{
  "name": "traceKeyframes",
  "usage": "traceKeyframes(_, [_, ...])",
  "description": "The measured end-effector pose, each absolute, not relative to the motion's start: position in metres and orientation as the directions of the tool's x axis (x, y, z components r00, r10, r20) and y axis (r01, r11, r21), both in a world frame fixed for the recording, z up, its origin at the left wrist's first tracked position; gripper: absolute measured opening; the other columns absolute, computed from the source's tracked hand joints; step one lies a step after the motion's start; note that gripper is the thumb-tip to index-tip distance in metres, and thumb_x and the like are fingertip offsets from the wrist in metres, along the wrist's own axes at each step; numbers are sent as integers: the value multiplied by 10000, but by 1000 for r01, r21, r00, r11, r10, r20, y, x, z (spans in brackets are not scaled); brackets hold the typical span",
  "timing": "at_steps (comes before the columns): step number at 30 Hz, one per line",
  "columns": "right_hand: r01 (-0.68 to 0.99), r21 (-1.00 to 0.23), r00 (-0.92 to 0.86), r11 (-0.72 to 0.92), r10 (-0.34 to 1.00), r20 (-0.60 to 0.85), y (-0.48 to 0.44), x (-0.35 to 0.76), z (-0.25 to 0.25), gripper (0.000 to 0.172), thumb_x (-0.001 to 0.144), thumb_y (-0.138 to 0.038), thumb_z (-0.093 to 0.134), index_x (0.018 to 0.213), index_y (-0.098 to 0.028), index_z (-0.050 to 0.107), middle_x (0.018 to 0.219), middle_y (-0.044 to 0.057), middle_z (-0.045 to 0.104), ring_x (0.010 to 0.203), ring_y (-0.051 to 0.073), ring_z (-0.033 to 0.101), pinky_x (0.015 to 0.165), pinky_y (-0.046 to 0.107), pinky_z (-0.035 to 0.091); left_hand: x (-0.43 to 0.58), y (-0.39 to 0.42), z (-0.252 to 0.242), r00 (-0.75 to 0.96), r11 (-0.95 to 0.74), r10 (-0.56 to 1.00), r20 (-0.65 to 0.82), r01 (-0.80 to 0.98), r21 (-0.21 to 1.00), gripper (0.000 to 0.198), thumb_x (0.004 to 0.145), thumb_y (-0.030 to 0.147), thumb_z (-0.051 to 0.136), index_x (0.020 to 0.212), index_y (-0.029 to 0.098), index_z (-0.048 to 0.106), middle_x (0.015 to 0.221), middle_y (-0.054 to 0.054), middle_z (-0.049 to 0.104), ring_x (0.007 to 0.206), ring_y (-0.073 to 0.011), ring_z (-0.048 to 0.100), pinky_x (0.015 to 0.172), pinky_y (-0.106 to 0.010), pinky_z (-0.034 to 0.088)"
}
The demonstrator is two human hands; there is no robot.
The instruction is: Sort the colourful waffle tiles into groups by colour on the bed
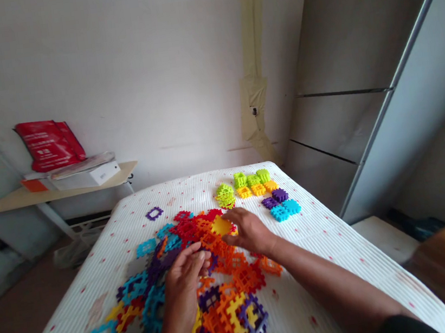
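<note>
A heap of flat, notched plastic building pieces (241, 278) in orange, red, purple, blue and yellow covers the near middle of the table. My right hand (253, 230) reaches over its far right side. Its thumb and fingers are apart around the right side of a solid yellow piece (220, 225); a firm grip on it does not show. My left hand (185, 275) hovers over the heap's middle, loosely curved, thumb and index finger slightly apart. A purple piece (214, 260) lies just beyond its fingertips, and I make out nothing held there.
At the table's far right stand assembled green blocks (252, 179), yellow blocks (257, 189), purple blocks (275, 198) and blue blocks (285, 210). A green stack (225, 195) stands beside them. One purple frame (154, 213) lies apart at left. A fridge (332, 64) rises at right.
</note>
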State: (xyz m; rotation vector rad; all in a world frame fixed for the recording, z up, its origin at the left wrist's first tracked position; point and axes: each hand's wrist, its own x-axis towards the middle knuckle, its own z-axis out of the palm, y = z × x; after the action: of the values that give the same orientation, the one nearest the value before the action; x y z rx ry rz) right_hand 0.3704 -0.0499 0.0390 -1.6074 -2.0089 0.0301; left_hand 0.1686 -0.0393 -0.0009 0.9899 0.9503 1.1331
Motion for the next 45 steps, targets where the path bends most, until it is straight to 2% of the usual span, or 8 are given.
traceKeyframes(5, [859,-311,496,-406,812,309,-12,474,45,407,795,-387,555,1126,-157,612,1083,136,623,997,249,573,819,324,437,168,-37,-6,160,128,983,-91,-240,962,469,614,435,742,964,151,612,789,-44,686,667,-143,595,596,-237,459])
traceKeyframes(7, [795,-264,602,-546,761,241,-3,505,46,424,796,-414,534,1129,-164,610,1091,141,626,1016,265,568,782,330,445,168,-35,-9,163,132,982,-97,-224,966,474,609,444,743,960,152,616,802,-45,689,676,-149,598,595,-238,458])
traceKeyframes(20, [756,-115,654,-644,738,165,21,536,24,413,794,-403,514,1112,-160,614,1125,175,596,1075,312,509,808,442,417,167,-36,-11,148,108,986,-80,-191,976,440,614,437,730,936,152,635,785,-44,687,651,-145,596,582,-238,472])
traceKeyframes(24, [857,-72,508,-511,809,297,22,523,28,414,811,-341,518,1192,-182,558,1166,159,567,1100,301,476,849,429,397,167,-38,-7,165,90,984,-64,-161,983,420,640,429,712,956,162,637,804,-38,687,666,-143,602,596,-235,478])
traceKeyframes(27, [992,4,117,-123,949,293,29,500,30,438,794,-202,527,1231,-205,537,1246,117,537,1129,246,462,899,354,387,168,-42,1,150,72,987,-56,-105,992,433,634,448,705,951,159,645,819,-52,695,710,-166,620,623,-246,485])
traceKeyframes(30, [982,56,-189,181,960,208,42,473,24,538,746,-144,564,1275,-218,501,1347,86,471,1172,237,437,940,354,373,169,-44,6,129,70,990,-62,-54,996,451,606,469,708,927,156,653,822,-60,700,716,-184,628,620,-256,485])
traceKeyframes(34, [969,67,-246,238,958,147,60,452,15,600,722,-165,604,1304,-211,465,1371,96,450,1188,270,421,899,392,406,167,-42,4,143,69,988,-61,-51,996,436,632,467,692,935,158,644,808,-50,691,699,-175,614,604,-251,478])
traceKeyframes(45, [940,98,-337,327,934,115,79,448,15,524,735,-214,635,1247,-216,521,1255,97,557,1120,272,470,850,361,418,164,-39,-2,170,116,980,-103,-68,991,430,643,446,696,962,162,641,824,-46,692,750,-172,614,666,-247,476])
